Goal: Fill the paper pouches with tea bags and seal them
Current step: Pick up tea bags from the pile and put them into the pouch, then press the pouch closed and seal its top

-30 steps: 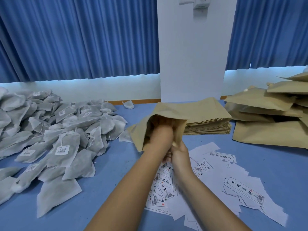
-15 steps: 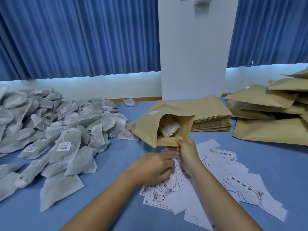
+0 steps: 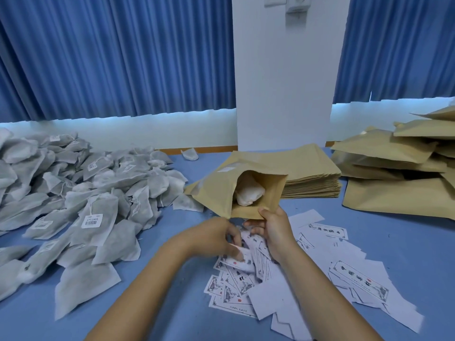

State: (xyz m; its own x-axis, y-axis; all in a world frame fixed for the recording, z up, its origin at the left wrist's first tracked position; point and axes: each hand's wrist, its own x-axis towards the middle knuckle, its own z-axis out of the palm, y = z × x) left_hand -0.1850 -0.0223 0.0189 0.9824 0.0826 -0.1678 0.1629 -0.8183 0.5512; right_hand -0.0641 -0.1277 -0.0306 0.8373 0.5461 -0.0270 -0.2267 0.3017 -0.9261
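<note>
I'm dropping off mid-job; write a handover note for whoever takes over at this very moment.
Right hand grips the open pouch by its mouth's lower edge.
Left hand is down on the printed slips, seemingly pinching one; blurred.
Done: a tea bag sits inside the pouch.
To do: seal it. Loose tea bags lie to the left, flat empty pouches behind, more pouches piled far right.

A packing workroom: heaped tea bags point(image 3: 81, 193), stacked pouches point(image 3: 312, 178), loose labels point(image 3: 344, 274).
</note>
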